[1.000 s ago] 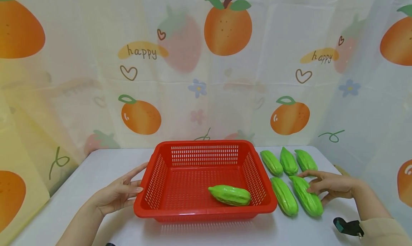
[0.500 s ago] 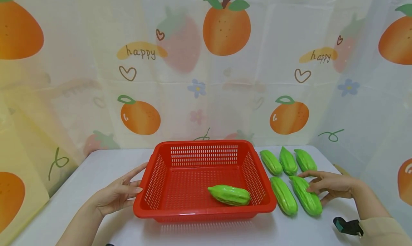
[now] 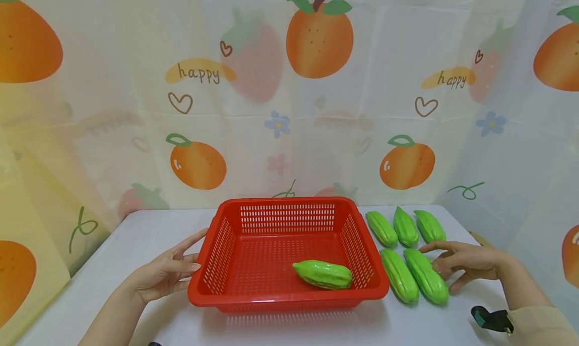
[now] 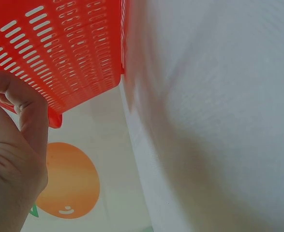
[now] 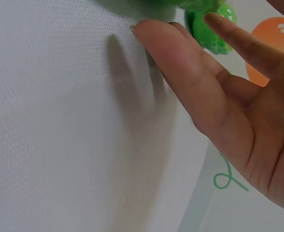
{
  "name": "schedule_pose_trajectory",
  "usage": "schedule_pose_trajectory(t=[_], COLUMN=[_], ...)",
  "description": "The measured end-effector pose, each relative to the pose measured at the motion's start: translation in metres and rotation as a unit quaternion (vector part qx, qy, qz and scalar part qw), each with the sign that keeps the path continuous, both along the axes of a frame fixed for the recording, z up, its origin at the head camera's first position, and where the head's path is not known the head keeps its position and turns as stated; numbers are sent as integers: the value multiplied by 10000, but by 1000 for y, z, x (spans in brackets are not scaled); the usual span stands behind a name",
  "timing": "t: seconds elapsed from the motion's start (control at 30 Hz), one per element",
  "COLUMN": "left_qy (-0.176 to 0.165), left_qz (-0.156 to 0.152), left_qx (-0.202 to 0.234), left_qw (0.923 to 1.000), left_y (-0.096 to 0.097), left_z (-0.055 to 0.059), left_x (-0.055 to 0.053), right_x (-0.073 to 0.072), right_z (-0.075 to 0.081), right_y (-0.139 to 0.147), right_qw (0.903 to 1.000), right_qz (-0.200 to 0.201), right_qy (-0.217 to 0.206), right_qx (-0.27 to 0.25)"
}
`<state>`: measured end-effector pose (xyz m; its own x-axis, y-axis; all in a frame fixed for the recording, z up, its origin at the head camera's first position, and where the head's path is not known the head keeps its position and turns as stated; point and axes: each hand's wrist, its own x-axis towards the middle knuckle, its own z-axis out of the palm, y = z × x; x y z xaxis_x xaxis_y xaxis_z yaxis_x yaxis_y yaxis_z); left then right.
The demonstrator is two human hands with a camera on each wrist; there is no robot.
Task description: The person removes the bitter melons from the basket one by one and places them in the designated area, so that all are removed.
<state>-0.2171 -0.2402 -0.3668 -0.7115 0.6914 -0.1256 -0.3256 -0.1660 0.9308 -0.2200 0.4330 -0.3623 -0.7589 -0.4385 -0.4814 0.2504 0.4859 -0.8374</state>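
A red plastic basket (image 3: 271, 299) with slotted walls stands mid-table. My left hand (image 3: 163, 273) holds its left rim, thumb on the edge and the other fingers at the outer wall; the left wrist view shows bent fingers (image 4: 28, 104) under the rim. One glossy green bitter melon (image 3: 322, 274) lies in the basket. To the right, my right hand (image 3: 472, 263) is beside the near-row bitter melon (image 3: 426, 276), fingers spread at its upper right side. In the right wrist view the thumb (image 5: 173, 58) stands apart from the fingers, nothing in the palm.
Another bitter melon (image 3: 400, 276) lies between that one and the basket. Behind them is a row of three, including a pointed bitter melon (image 3: 405, 227). A fruit-printed curtain (image 3: 316, 109) rises behind the white table (image 3: 289, 331). A black strap end (image 3: 490, 319) hangs at the right wrist.
The near-row bitter melon beside my right hand has shifted slightly left, closer to its neighbour. The right fingers have loosened and sit a little apart from it. The left hand and basket stay put.
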Motion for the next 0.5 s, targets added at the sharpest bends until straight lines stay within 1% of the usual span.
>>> schedule_pose_trajectory(t=[0.13,0.37,0.5], left_qy=[49,116,125], left_qz=[-16,-62,-107], left_qx=[29,82,122], left_qw=[10000,9999,9998], left_y=[0,1,0], left_z=[1,1,1], left_x=[1,2,1], right_x=[-1,0,-1], right_z=[0,4,9], right_y=[1,0,1], right_qw=[10000,9996,9992], right_qz=[-8,-82,-2], right_qy=[29,140,268], right_qx=[16,245,299])
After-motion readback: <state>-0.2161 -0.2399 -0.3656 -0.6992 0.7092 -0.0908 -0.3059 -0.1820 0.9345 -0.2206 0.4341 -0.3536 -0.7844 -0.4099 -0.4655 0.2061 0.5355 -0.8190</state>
